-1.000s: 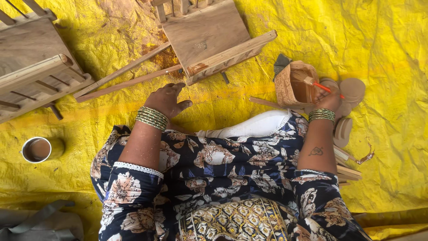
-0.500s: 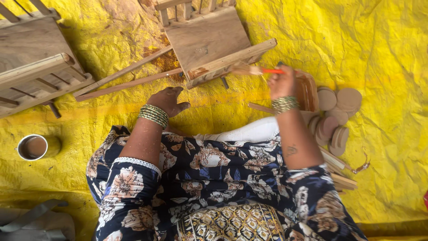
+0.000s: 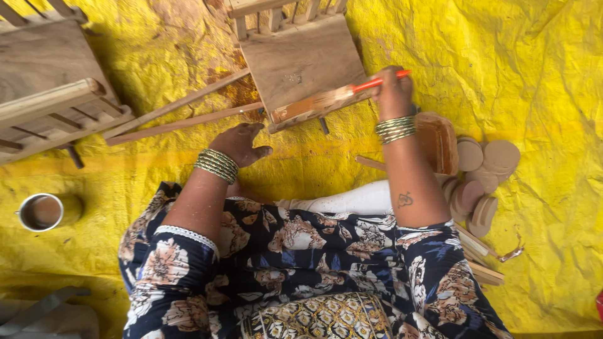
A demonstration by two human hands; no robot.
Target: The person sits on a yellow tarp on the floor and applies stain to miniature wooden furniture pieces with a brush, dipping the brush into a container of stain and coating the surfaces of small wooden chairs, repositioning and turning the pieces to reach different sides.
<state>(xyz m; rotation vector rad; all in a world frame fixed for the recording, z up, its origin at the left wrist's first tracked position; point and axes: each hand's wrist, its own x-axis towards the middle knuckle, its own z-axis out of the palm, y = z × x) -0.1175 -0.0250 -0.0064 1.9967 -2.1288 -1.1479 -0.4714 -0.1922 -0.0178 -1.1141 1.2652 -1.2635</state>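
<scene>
The right hand, right of centre in the upper half of the frame, is closed around the red handle of a brush, whose head lies along the front rail of a small wooden frame at top centre. The left hand rests near mid-frame on the yellow tarp, fingers loosely curled and holding nothing, just below two loose wooden sticks. Behind the right forearm sits a small wooden box, with a heap of round wooden discs at the right. A second wooden frame fills the upper left, and a metal cup stands at the left edge.
</scene>
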